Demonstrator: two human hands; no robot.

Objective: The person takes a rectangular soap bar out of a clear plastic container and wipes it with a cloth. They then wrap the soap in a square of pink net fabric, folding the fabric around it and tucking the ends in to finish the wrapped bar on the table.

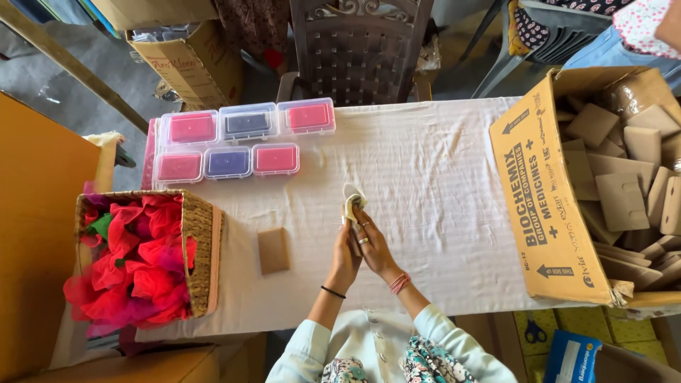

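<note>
Together at the surface's near edge, both hands work one pale piece

Both hands meet over the cloth-covered surface (440, 163), close to its near edge. The left hand (345, 259) is curled, its fingers folded against the lower part of a small pale piece (352, 201), cream and whitish, soft-looking; what it is exactly cannot be told. The right hand (374, 243), rings on its fingers, lies over the left with fingertips closed on the same piece, which stands up just above the cloth.

Left of the hands a tan card (273, 250) lies flat, apart from them. Further left a woven basket (206, 248) sits at the surface's edge, heaped with red and pink fabric (135, 266). At the far left corner six clear lidded boxes (237, 142) stand in two rows, with pink, red and purple contents. On the right an open carton (546, 206) lies on its side, full of tan cards, well apart from the hands. A dark chair (358, 50) stands beyond the surface. Nothing lies between the hands and the card.
</note>
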